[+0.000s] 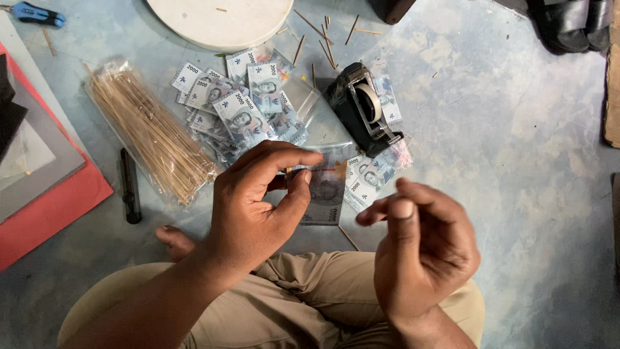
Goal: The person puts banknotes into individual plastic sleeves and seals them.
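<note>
Here the left hand (255,200) pinches a grey banknote (326,194) between thumb and forefinger, closed on its near-left edge so the note juts away from the grip toward the tape dispenser (365,106). The right hand (420,249) hovers just right of that grip, its fingers curled with thumb and forefinger drawn close together; it is blurred, and whether a strip of tape or anything else sits between those fingertips cannot be told. The held note looks flat and crisp, pale grey with a small orange mark near its far edge, and seems to lie in or against a clear plastic sleeve. As for progress, judging by how things lie, only this one note is in hand, while a loose heap of similar notes (242,106) lies beyond the grip, up and to the left, and a second small batch (371,178) sits just past the note's far edge, below the dispenser. A bag of thin wooden sticks (152,132) lies left of the grip, unopened by the look of it, with a few stray sticks (326,39) scattered farther off, so most of the material appears unworked.
</note>
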